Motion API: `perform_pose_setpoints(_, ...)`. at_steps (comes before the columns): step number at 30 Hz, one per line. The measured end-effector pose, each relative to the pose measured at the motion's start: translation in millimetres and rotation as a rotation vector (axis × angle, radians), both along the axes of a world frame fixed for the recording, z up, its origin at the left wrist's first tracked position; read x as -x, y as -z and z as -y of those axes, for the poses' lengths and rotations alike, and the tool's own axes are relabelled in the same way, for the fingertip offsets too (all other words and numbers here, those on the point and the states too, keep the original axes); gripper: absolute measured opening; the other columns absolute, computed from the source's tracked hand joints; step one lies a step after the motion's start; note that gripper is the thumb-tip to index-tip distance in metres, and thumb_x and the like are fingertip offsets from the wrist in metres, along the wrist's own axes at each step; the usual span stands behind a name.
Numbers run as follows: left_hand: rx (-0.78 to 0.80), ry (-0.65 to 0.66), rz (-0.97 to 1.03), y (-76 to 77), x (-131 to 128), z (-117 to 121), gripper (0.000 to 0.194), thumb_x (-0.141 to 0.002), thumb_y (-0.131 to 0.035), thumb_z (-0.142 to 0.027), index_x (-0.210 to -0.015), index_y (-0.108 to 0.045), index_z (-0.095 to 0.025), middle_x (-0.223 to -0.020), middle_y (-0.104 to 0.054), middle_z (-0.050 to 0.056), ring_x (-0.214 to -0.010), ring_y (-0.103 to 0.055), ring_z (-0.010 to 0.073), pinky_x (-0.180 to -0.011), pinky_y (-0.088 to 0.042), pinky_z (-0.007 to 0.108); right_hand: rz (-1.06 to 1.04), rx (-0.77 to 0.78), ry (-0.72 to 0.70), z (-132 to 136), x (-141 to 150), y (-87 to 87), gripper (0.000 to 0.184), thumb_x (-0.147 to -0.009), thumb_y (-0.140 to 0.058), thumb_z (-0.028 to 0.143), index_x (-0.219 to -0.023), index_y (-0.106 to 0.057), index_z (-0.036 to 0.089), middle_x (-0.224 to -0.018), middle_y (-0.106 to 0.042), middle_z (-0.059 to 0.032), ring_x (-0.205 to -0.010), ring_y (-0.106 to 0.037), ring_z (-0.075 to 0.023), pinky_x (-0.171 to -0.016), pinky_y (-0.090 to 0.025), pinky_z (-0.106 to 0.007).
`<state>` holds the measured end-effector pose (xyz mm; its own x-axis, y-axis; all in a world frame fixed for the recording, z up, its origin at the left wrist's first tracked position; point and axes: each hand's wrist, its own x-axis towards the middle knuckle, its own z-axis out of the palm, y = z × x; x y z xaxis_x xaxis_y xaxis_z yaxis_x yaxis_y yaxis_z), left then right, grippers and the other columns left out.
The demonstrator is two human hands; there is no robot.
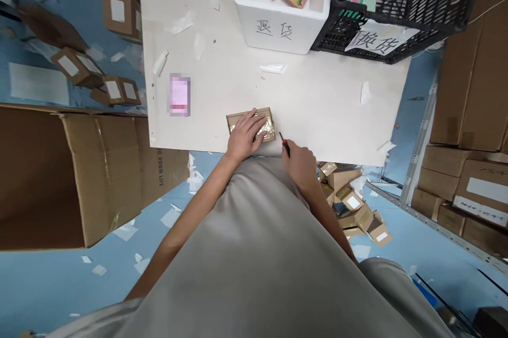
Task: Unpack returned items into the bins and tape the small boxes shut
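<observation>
My left hand (246,136) lies spread over a small brown cardboard box (270,122) near the front edge of the white table (325,110). Shiny clear tape covers part of the box's top. In my right hand (300,164), with the fingers closed round it, is a small tool with a red-and-black handle (285,145). Its thin dark tip points up and left, just right of the box and apart from it. Whether the tip is a blade or a shaft is too small to tell.
A white bin (273,36) with small packages and a black crate (337,36) stand at the table's back. A pink-purple card (180,96) lies at left, near scraps of film. Below right are piled small boxes (353,200); a large open carton (107,169) stands left.
</observation>
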<state>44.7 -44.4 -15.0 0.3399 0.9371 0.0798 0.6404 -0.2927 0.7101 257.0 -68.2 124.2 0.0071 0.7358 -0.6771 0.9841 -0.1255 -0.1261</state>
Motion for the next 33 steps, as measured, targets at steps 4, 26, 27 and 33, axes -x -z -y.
perform_pose_setpoints(4, -0.017, 0.016, -0.016, 2.4, 19, 6, 0.045, -0.117, -0.053, -0.048, -0.155, -0.071, -0.031, -0.163, -0.069, 0.013, -0.171, -0.044, 0.0370, -0.140, -0.037, 0.069, 0.069, -0.132, 0.180, -21, -33, 62.8, 0.050, -0.124, -0.035, 0.039, -0.164, -0.058, 0.021, -0.129, -0.082, -0.0178, -0.117, -0.079, -0.0333, -0.097, -0.057, -0.039)
perform_pose_setpoints(26, 0.088, -0.621, -0.038, -40.5, 94, 82, 0.043, -0.111, -0.049, -0.031, -0.143, -0.077, -0.023, -0.132, -0.069, 0.018, -0.125, -0.071, 0.0341, -0.113, -0.061, 0.053, -0.859, -0.028, 0.581, -43, 41, 178.2, 0.048, -0.108, -0.071, 0.045, -0.141, -0.079, 0.011, -0.155, -0.076, -0.0194, -0.143, -0.075, -0.0259, -0.123, -0.057, -0.040)
perform_pose_setpoints(27, 0.103, -0.634, -0.019, -42.2, 93, 81, 0.043, -0.110, -0.049, -0.030, -0.142, -0.077, -0.023, -0.128, -0.069, 0.016, -0.121, -0.073, 0.0325, -0.110, -0.063, 0.050, -0.864, -0.024, 0.589, -43, 44, 175.6, 0.048, -0.107, -0.072, 0.044, -0.141, -0.079, 0.011, -0.154, -0.077, -0.0193, -0.141, -0.075, -0.0262, -0.123, -0.058, -0.041)
perform_pose_setpoints(33, 0.176, -0.639, 0.104, -25.7, 84, 56, 0.042, -0.111, -0.052, -0.036, -0.139, -0.080, -0.022, -0.127, -0.076, 0.013, -0.116, -0.077, 0.0276, -0.107, -0.065, 0.042, -0.741, -0.162, 0.637, -34, 21, 149.4, 0.049, -0.105, -0.067, 0.038, -0.143, -0.076, 0.009, -0.148, -0.079, -0.0202, -0.132, -0.079, -0.0258, -0.120, -0.060, -0.041)
